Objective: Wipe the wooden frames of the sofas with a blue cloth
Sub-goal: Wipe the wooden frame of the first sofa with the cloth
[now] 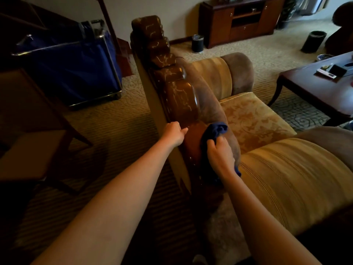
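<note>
Along the carved top rail of the sofa back, we've got both hands at work: the right hand [219, 157] has its grip closed around the blue cloth [212, 134], bunching it and pressing it onto the wooden frame [179, 94] right where the wood meets the brown upholstery. The left hand [173, 133] sits on the outer edge of that same rail, just beside the cloth, fingers curled over the wood as if bracing, though whether they truly clamp it is hard to tell from this angle. The cloth covers the near section of the rail, and part of it hangs down under the right wrist. Ahead of it the scalloped lobes of the frame run away toward the far end, and they show pale streaks and smears that look like marks yet to be wiped, so by my reading the job sits early on this sofa: near end in hand, most of the crest left. Off to the right, a dark table [313, 87] carries small items, and a blue cart [72, 69] stands behind on the carpet. Any other sofa frames remain out of clear view.
</note>
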Available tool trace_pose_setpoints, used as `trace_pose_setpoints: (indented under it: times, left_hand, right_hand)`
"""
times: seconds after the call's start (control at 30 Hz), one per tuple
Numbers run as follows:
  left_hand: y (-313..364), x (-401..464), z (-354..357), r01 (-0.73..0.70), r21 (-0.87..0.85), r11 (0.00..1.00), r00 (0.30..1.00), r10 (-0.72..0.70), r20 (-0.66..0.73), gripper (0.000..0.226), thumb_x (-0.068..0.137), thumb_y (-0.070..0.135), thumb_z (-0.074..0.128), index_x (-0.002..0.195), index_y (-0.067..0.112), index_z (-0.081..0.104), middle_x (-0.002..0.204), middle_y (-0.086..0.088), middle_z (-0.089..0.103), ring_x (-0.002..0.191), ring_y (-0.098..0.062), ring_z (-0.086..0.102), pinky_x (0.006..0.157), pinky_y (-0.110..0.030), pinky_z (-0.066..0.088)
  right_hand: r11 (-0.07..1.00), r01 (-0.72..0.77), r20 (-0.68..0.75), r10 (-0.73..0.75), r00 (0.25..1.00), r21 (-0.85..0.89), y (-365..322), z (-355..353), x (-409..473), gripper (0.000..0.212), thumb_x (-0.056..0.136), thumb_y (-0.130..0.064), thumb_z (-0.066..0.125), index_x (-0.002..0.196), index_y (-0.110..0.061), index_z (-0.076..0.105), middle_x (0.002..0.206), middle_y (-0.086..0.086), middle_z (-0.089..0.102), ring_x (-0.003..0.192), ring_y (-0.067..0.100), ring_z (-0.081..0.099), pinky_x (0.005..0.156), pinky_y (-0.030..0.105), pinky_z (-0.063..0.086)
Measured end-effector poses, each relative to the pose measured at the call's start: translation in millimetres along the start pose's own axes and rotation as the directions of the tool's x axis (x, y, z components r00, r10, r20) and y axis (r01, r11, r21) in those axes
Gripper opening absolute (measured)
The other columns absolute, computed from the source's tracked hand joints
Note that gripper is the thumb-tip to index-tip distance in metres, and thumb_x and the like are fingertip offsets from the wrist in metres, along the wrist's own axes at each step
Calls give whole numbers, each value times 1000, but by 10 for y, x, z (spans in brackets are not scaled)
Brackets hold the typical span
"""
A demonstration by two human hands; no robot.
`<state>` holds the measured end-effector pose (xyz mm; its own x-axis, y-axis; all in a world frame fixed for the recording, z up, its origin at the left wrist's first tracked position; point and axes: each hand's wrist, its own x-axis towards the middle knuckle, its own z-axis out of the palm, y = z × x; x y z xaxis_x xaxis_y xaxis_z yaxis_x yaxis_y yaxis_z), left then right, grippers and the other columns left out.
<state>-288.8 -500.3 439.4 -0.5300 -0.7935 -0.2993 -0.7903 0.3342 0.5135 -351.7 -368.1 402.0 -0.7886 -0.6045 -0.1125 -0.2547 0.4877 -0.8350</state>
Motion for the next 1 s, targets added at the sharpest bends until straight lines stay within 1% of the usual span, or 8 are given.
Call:
trace_pose_setpoints:
  times: [0.1,0.23,0.33,0.47,0.67,0.77,0.87,1.0]
  left_hand:
    - [52,53,-29,24,90,996,999,-26,24,25,99,31,48,96,6,54,87,-5,47,86,-26,53,69,-31,36]
    - [83,117,-39,33,187,982,998,-43,47,22,99,29,49,89,10,46,91,-7,46,87,-25,50,70,-32,35]
    - [94,146,-21,51,212,976,996,-65,62,22,99,31,47,88,12,44,92,-6,45,85,-23,47,75,-34,38]
    - [98,122,-16,69,225,972,993,-88,74,23,100,34,44,91,13,44,107,-11,52,104,-30,52,93,-44,43]
    - [99,101,-45,13,326,945,993,-50,105,23,101,36,40,92,16,44,109,-10,51,112,-31,50,90,-43,40]
    - [154,89,-81,-24,450,893,993,-32,116,29,102,37,34,112,13,47,121,-11,51,116,-31,48,81,-41,32]
    - [199,71,-72,-73,591,803,993,1,122,33,103,35,31,121,12,47,125,-13,52,118,-32,49,82,-40,33]
    - [250,29,-40,-162,794,586,987,107,122,30,100,22,41,127,12,50,126,-12,54,114,-29,53,86,-37,41]
  right_hand:
    - [976,99,42,-93,995,-193,-143,-3,186,30,95,-29,37,118,-15,50,125,1,51,112,23,51,82,37,39]
    - [963,83,175,-38,984,-257,-310,16,510,23,95,-32,34,104,-17,48,115,4,54,104,26,53,81,39,38]
    - [980,2,249,49,967,-200,-349,5,717,25,96,-34,34,105,-14,47,115,11,55,102,28,52,84,40,39]
    - [994,-108,303,111,947,-27,-291,-51,821,40,97,-34,37,124,-7,50,120,13,54,108,28,52,87,36,41]
    - [962,-251,295,210,932,108,-118,-128,694,35,94,-37,35,102,-10,56,81,3,52,71,18,48,60,32,35]
    - [934,-297,244,247,938,197,-11,-164,536,34,94,-34,36,103,-9,57,86,7,58,77,21,54,65,33,37]
    - [894,-328,193,280,941,304,110,-172,371,25,95,-29,38,85,-16,56,69,0,53,60,13,49,56,29,34]
    - [863,-309,70,308,949,399,203,-143,201,26,95,-26,38,74,-20,52,66,-2,51,60,13,47,60,30,35]
